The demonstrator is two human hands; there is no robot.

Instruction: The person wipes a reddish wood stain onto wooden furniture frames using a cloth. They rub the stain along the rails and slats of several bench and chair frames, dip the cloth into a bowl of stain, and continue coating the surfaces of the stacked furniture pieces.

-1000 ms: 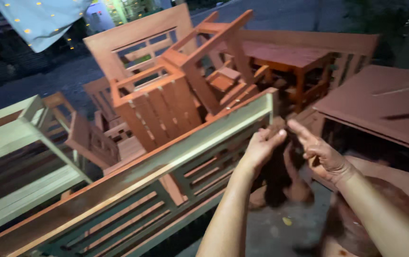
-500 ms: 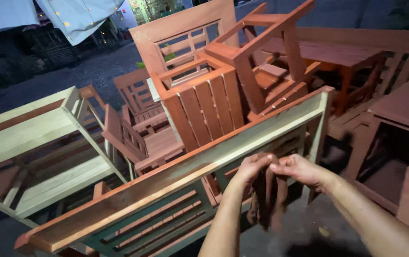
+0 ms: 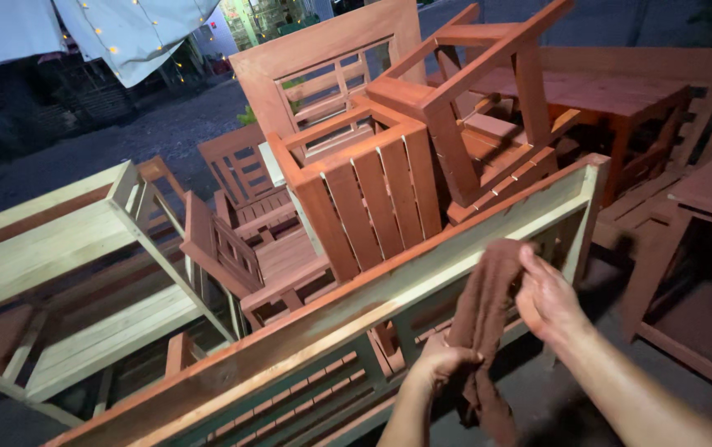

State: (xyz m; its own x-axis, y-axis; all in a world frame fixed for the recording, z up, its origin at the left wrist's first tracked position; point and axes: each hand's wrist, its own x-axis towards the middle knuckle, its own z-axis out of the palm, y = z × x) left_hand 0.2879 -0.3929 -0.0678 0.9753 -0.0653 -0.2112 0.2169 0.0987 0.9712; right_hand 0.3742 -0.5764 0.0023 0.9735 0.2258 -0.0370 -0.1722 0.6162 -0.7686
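A dark brown cloth (image 3: 482,331) hangs between my two hands, just in front of the top rail of a long wooden bench (image 3: 356,314) that lies tilted on its side. My left hand (image 3: 439,364) grips the cloth low down, near its middle. My right hand (image 3: 548,300) pinches the cloth's upper end against the palm. Both forearms reach in from the bottom right. The cloth's lower end dangles below my left hand.
Behind the bench, reddish wooden chairs (image 3: 372,182) are stacked, some upside down. A pale wooden bench (image 3: 58,273) lies at the left, a brown table (image 3: 704,207) stands at the right. A light tarp with small lights (image 3: 124,33) hangs top left.
The view has swung right and down. My hands have spread apart along the cloth, the left going lower and the right holding the top end.
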